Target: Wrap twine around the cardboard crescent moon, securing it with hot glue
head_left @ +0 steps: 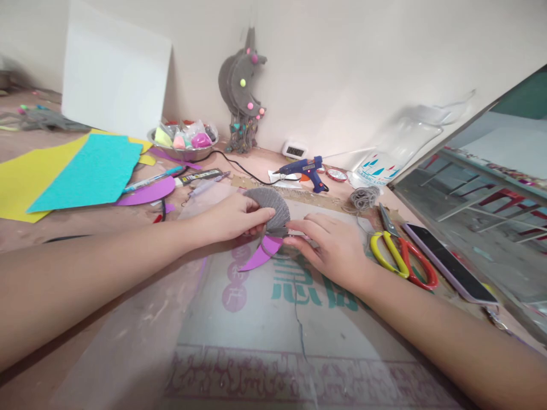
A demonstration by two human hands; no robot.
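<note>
My left hand (233, 219) grips a purple crescent shape (265, 251) that is partly wound with grey yarn (269, 206), fingers closed on the wound upper part. My right hand (331, 245) pinches the grey strand at the crescent's middle edge, fingers pressed together, close to the left fingertips. The bare purple tip points down-left. The piece lies on a printed plastic sheet (273, 319) covering the table.
Yellow-and-red scissors (401, 256), a phone (448, 262) and a yarn bundle (363, 198) lie right. A blue glue gun (306, 169), a metal bowl of craft bits (183, 141), teal (88, 173) and yellow sheets, pens and a finished grey moon hanging (243, 91) sit behind.
</note>
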